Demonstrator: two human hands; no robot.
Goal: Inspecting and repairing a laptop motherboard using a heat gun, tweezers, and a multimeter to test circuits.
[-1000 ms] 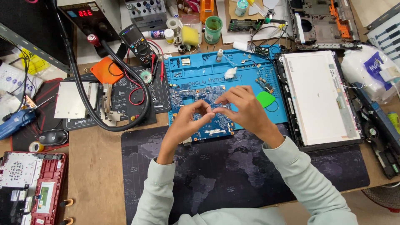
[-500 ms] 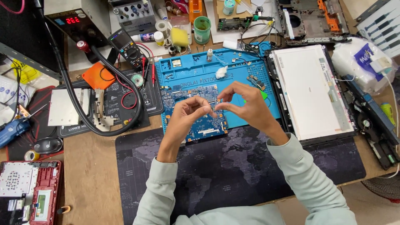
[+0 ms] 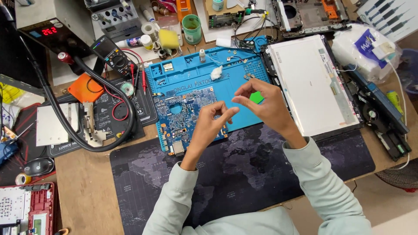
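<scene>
A blue circuit board (image 3: 183, 113) lies on a blue work mat (image 3: 191, 76). My left hand (image 3: 211, 126) hovers over the board's right part, thumb and forefinger curled into a pinch. My right hand (image 3: 267, 106) is just to its right, with its thumb and forefinger also pinched and nearly touching the left fingertips. Anything held between the fingers is too small to make out. A small green square (image 3: 257, 96) on the mat shows under my right hand. A white cotton wad (image 3: 216, 72) lies further back on the mat.
A white laptop screen panel (image 3: 311, 82) lies to the right of the mat and a dark desk mat (image 3: 244, 174) in front. To the left are a multimeter (image 3: 114, 54), a black hose (image 3: 65, 126), an orange pad (image 3: 85, 87) and a red laptop part (image 3: 26, 209). A green cup (image 3: 192, 28) stands behind.
Both hands have stayed over the board with their fingertips close together. My right fingertips have lifted slightly up and away from the left ones, and the view has shifted a little.
</scene>
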